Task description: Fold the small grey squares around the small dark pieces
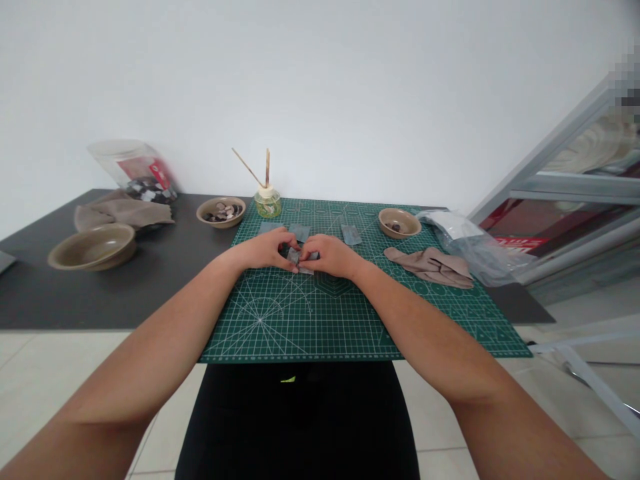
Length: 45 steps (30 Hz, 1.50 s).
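My left hand (275, 248) and my right hand (327, 255) meet over the middle of the green cutting mat (280, 313). Between their fingertips is a small clear plastic bag (294, 255), pinched from both sides and partly covered by the fingers. Whether anything lies inside it is too small to make out. Just beyond the hands, another small bluish plastic bag (300, 231) lies flat on the mat. A similar bag (351, 235) rests farther right, and one more (269, 227) shows partly behind my left hand.
A bowl of dark and pale small pieces (221, 213) stands left of a reed diffuser (268, 201). To the right are a bowl (400, 223), a brown cloth (433, 267) and clear plastic wrapping (465, 247). Far left sit a larger bowl (93, 248), a cloth (123, 210) and a clear jar (135, 167).
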### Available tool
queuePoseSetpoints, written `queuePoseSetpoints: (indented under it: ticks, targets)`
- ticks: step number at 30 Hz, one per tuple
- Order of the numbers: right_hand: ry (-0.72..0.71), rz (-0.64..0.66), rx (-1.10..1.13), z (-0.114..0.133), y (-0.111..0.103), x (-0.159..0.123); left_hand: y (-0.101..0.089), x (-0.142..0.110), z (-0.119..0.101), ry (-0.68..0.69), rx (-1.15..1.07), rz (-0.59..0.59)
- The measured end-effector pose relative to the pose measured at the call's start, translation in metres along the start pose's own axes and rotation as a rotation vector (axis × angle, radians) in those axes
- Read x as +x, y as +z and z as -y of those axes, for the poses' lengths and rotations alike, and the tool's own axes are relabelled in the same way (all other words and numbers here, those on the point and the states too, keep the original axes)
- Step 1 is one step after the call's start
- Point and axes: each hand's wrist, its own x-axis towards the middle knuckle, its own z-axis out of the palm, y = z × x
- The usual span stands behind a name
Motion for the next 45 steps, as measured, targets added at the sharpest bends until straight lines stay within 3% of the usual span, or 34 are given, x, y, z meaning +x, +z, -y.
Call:
queuePoseSetpoints:
  ticks: [8, 18, 27, 36, 45]
  targets:
    - [0.082, -0.044, -0.121, 0.003, -0.004, -0.003, 0.003, 0.002, 0.007, -0.006, -0.019, -0.016]
    - [0.012, 0.015, -0.031, 0.007, 0.001, -0.001, 0.001, 0.001, 0.001, -0.011, -0.009, -0.015]
    - [0.1, -0.034, -0.136, 0.005, -0.001, -0.001, 0.0, -0.001, -0.001, -0.017, -0.001, -0.007]
    - [-0.019, 0.007, -0.051, 0.008, 0.002, -0.001, 0.001, 0.0, 0.0, -0.01, -0.006, -0.013]
    - [0.103, -0.058, -0.201, 0.005, 0.003, -0.002, 0.002, 0.001, 0.005, 0.015, -0.012, -0.015]
